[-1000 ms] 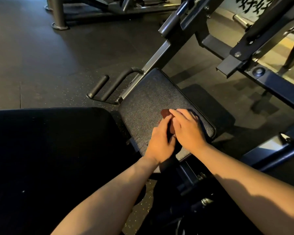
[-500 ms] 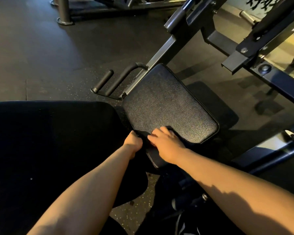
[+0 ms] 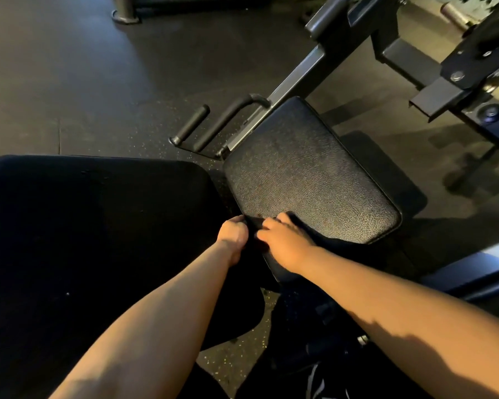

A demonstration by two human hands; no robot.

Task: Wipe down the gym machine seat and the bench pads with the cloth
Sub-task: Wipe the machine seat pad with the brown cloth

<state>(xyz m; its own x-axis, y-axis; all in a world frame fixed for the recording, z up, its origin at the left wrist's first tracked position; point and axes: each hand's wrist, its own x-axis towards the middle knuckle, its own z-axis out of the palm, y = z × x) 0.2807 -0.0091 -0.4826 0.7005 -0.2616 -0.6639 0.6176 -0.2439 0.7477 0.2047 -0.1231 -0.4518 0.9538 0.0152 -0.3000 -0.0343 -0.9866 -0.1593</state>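
Seat pad (image 3: 306, 180): black, textured. Cloth (image 3: 311, 233) (dark, hard to make out): draped over seat pad's near edge. Left hand (image 3: 234, 234): at seat pad's near-left corner, fingers curled round cloth's end. Right hand (image 3: 283, 244): just beside, fingers bent, gripping cloth. Bench pad (image 3: 92, 240): left of seat pad.

Dark cloth (image 3: 253, 225) lies on the near edge of the textured black seat (image 3: 306, 180).

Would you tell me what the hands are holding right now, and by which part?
A dark cloth at the near edge of the black padded seat: the left hand grips its left end, the right hand the part beside it.
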